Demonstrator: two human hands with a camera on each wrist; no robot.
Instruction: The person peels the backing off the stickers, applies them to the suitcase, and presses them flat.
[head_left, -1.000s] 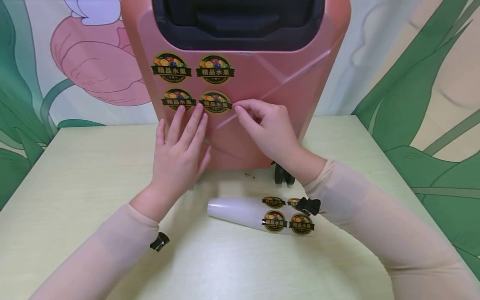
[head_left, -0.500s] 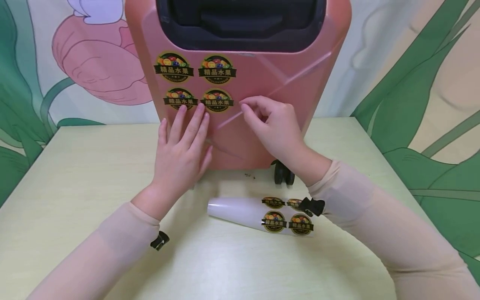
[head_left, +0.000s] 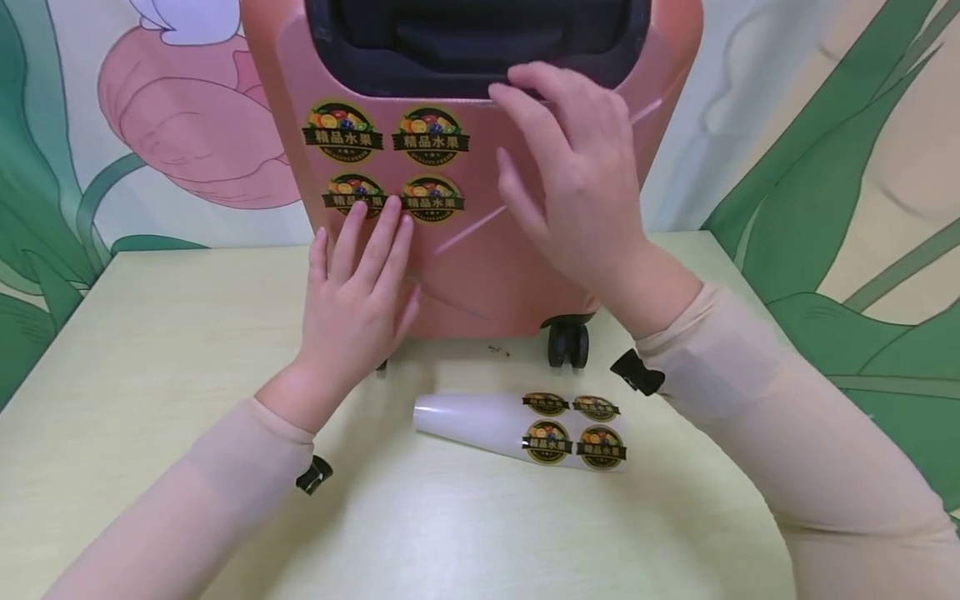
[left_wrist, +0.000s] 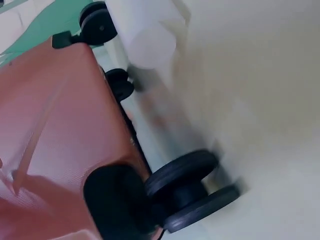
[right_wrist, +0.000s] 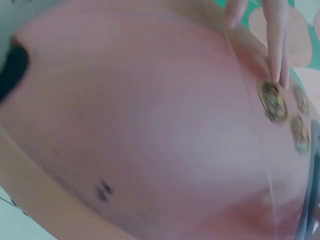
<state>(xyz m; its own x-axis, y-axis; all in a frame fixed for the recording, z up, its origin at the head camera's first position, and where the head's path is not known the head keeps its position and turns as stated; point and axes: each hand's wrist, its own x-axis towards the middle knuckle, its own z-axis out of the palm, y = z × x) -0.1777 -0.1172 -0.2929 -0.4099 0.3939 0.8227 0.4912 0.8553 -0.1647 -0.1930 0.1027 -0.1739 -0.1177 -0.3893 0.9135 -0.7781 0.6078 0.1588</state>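
Observation:
A pink suitcase (head_left: 480,283) stands on the table with two rows of round fruit stickers on its front. In the upper row are one sticker (head_left: 342,133) at left and another (head_left: 431,137) at right. My left hand (head_left: 352,300) lies against the case with straight fingers, their tips on the lower left sticker (head_left: 347,185) and at the edge of the lower right sticker (head_left: 433,202). My right hand (head_left: 588,179), fingers loosely bent and holding nothing visible, is up by the black handle recess (head_left: 465,50). Whether its fingertips touch the case I cannot tell.
On the pale table (head_left: 465,533), a curled white backing sheet (head_left: 468,423) with several stickers lies in front of the suitcase. Black wheels (left_wrist: 192,190) show in the left wrist view. Behind is a painted wall (head_left: 195,125) with leaves and a flower.
My right hand has left the edge of the lower right sticker and moved up and right to the handle recess, its pinched fingers now spread. My left hand stays nearly in place.

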